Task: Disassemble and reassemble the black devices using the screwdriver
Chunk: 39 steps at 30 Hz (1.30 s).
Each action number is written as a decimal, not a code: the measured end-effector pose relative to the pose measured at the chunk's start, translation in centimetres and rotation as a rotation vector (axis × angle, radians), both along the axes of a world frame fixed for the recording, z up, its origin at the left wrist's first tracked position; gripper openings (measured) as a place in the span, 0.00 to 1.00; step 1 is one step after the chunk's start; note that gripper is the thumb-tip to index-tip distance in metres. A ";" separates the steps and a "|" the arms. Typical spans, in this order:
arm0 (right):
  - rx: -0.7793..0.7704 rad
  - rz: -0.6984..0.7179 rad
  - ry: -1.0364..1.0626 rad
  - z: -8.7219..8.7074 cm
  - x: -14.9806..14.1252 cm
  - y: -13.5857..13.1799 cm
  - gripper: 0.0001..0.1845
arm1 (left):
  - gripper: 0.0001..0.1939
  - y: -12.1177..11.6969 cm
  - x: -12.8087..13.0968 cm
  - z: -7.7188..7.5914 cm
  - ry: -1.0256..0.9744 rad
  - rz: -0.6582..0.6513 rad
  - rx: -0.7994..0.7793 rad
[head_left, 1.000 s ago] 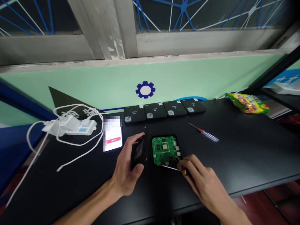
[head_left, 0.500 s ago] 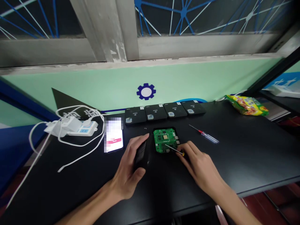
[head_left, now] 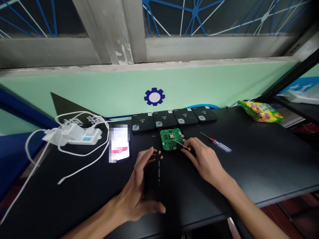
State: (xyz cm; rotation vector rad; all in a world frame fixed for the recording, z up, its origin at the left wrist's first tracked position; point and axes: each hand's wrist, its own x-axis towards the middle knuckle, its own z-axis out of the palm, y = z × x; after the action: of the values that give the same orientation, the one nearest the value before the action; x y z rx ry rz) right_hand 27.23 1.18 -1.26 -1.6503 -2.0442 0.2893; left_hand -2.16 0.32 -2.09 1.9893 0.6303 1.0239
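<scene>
My left hand (head_left: pixel 139 186) grips a black box cover (head_left: pixel 159 172), held on edge with its thin side towards me. Its thumb is below and its fingers are at the top. My right hand (head_left: pixel 204 156) is closed around what looks like a screwdriver (head_left: pixel 180 144), a thin metal shaft with a yellow collar; its handle is hidden in the palm. The shaft reaches over the green circuit board (head_left: pixel 165 143) in an open black case, and my fingertips are at the case's near right corner. Tiny screws (head_left: pixel 153 136) seem to lie left of the case.
Several black boxes (head_left: pixel 143 122) stand in a row along the wall. A second screwdriver (head_left: pixel 218 143) with a clear handle lies at the right, beyond it a snack bag (head_left: pixel 261 112). Left are a lit phone (head_left: pixel 119 142) and a power strip (head_left: pixel 87 136) with white cables.
The open case with the board has shifted away from me towards the row of boxes, my right hand along with it. My left hand has turned the cover upright and moved slightly nearer me.
</scene>
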 end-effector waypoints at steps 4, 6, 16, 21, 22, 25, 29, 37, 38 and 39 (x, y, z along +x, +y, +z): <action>0.007 -0.022 0.080 0.2 -0.1 -0.4 0.09 | 0.67 0.1 0.7 0.7 -0.062 0.012 0.071; 0.015 -0.059 0.196 0.7 -0.5 -1.5 0.12 | 0.69 -0.1 0.9 1.4 -0.058 -0.008 0.060; -0.490 -0.150 0.974 1.4 -4.2 -7.1 0.29 | 0.56 -1.3 1.7 2.5 -0.168 -0.006 -0.148; -0.592 -0.230 1.119 0.9 -4.2 -6.4 0.37 | 0.55 -0.4 1.4 2.7 0.080 0.021 -0.076; -0.535 -0.255 1.079 0.8 -4.1 -6.3 0.35 | 0.56 -0.3 1.2 2.7 0.169 0.022 -0.050; -0.387 -0.307 0.936 0.4 -3.8 -6.4 0.27 | 0.57 -0.4 1.0 2.1 0.373 0.015 -0.022; -0.353 -0.339 0.819 0.1 -3.8 -6.8 0.22 | 0.48 -0.7 1.1 1.3 0.435 0.010 0.030; -0.360 -0.327 0.717 0.1 -3.7 -6.8 0.21 | 0.28 -0.2 1.6 2.0 0.392 0.109 0.050; -0.354 -0.316 0.676 0.3 -3.6 -6.8 0.21 | 0.27 -0.2 1.7 2.1 0.391 0.113 0.038; -0.342 -0.309 0.624 0.6 -3.5 -6.8 0.20 | 0.26 -0.1 1.7 2.1 0.390 0.114 0.025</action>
State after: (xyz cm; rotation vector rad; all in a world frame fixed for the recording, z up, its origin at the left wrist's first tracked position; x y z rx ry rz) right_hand 23.76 -5.59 -0.63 -1.7486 -1.3076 0.9488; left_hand -0.46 0.19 0.03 2.2161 0.9527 0.7118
